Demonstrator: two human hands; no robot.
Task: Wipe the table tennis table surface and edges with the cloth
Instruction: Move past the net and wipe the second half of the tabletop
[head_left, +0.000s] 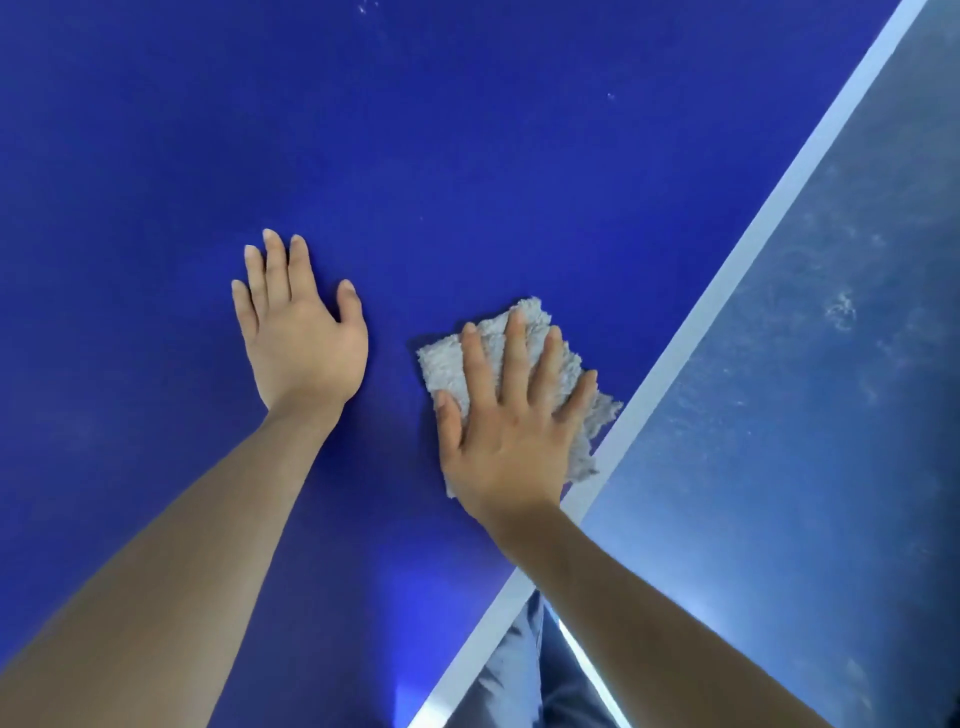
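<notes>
The deep blue table tennis table fills most of the view. Its white edge line runs diagonally from the top right down to the bottom centre. A fluffy grey cloth lies flat on the blue surface close to that line. My right hand presses down on the cloth with straight, spread fingers. My left hand rests flat on the bare table to the left of the cloth, fingers straight, holding nothing.
Beyond the table edge on the right lies a dusty grey-blue floor. My trouser legs show below the edge at the bottom centre. A few small white specks sit on the table at the far top.
</notes>
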